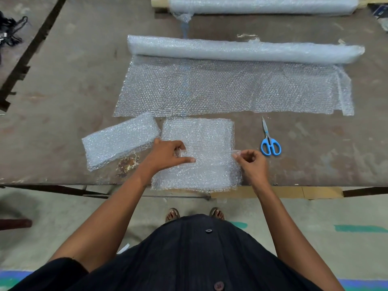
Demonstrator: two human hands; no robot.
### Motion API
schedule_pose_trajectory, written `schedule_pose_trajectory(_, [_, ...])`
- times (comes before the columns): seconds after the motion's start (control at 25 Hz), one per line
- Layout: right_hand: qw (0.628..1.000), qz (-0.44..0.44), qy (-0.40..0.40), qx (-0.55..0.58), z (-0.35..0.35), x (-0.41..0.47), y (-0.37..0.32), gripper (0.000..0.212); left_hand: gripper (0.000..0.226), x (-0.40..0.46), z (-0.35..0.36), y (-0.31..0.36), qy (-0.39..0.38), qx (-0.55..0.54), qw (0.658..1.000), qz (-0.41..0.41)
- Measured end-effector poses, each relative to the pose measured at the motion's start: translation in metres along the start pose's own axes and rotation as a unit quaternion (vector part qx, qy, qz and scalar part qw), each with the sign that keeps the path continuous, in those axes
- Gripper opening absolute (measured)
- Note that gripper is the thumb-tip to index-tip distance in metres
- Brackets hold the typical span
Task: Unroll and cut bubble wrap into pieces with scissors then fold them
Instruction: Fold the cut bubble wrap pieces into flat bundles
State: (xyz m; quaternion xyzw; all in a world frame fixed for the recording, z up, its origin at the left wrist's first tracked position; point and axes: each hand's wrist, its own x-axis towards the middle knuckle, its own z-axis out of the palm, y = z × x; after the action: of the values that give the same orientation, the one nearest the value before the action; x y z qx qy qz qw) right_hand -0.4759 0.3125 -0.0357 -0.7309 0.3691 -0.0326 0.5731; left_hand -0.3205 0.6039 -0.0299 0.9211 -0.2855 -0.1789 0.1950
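Observation:
A cut piece of bubble wrap (201, 135) lies folded at the table's near edge. My left hand (168, 154) rests on its left part, thumb and forefinger spread and the other fingers curled on the wrap. My right hand (252, 164) pinches the piece's right edge between thumb and fingertips. A folded piece (119, 139) lies to the left. Behind them a partly unrolled bubble wrap roll (241, 50) has its loose sheet (220, 89) spread flat toward me. Blue-handled scissors (269, 141) lie closed to the right of my right hand.
A second, thicker bubble wrap roll (262, 5) on a cardboard core lies at the table's far edge. The brown table (73, 80) has a rust stain (128, 164) near the front. Black straps (10, 30) lie at far left. My feet stand below the table edge.

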Motion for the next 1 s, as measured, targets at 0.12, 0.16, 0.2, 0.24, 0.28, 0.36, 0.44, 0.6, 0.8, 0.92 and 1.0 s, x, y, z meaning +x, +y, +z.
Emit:
schedule_pose_trajectory(0.12, [0.997,-0.019,-0.04,0.061,-0.009,0.001,-0.014,0.045,0.055,-0.008,-0.02,-0.007,-0.075,-0.102,0.992,0.008])
schedule_pose_trajectory(0.16, [0.995,-0.022,-0.062,0.075,-0.013,0.003,-0.018,0.042,0.05,-0.012,-0.024,-0.012,-0.074,-0.179,0.981,-0.005])
schedule_pose_trajectory(0.2, [0.992,-0.027,-0.091,0.077,-0.016,0.004,-0.023,0.034,0.038,-0.016,-0.027,-0.016,-0.063,-0.263,0.962,-0.036])
schedule_pose_trajectory(0.24, [0.989,-0.026,-0.121,0.083,-0.018,0.005,-0.027,0.023,0.035,-0.021,-0.03,-0.018,-0.045,-0.348,0.934,-0.074])
schedule_pose_trajectory(0.28, [0.984,-0.024,-0.147,0.099,-0.017,0.006,-0.034,0.015,0.043,-0.025,-0.029,-0.022,-0.02,-0.424,0.9,-0.096])
schedule_pose_trajectory(0.36, [0.976,-0.012,-0.17,0.136,-0.01,0.005,-0.05,0.016,0.039,-0.033,-0.025,-0.024,0.033,-0.548,0.828,-0.116])
schedule_pose_trajectory(0.44, [0.974,0.001,-0.192,0.117,0.006,0.008,-0.068,0.032,0.028,-0.038,-0.022,-0.023,0.085,-0.612,0.772,-0.148])
schedule_pose_trajectory(0.6, [0.977,0.019,-0.208,0.045,0.057,0.014,-0.088,0.057,0.039,-0.05,-0.02,-0.044,0.206,-0.572,0.759,-0.233])
schedule_pose_trajectory(0.8, [0.971,-0.117,-0.2,-0.055,0.136,0.012,-0.11,0.038,0.041,-0.078,-0.037,-0.091,0.363,-0.389,0.797,-0.287])
schedule_pose_trajectory(0.92, [0.955,-0.172,-0.211,-0.117,0.189,0.011,-0.124,0.023,0.043,-0.088,-0.053,-0.127,0.429,-0.333,0.789,-0.286])
schedule_pose_trajectory(1.0, [0.946,-0.212,-0.203,-0.138,0.224,0.013,-0.133,0.012,0.046,-0.092,-0.063,-0.157,0.433,-0.3,0.796,-0.297])
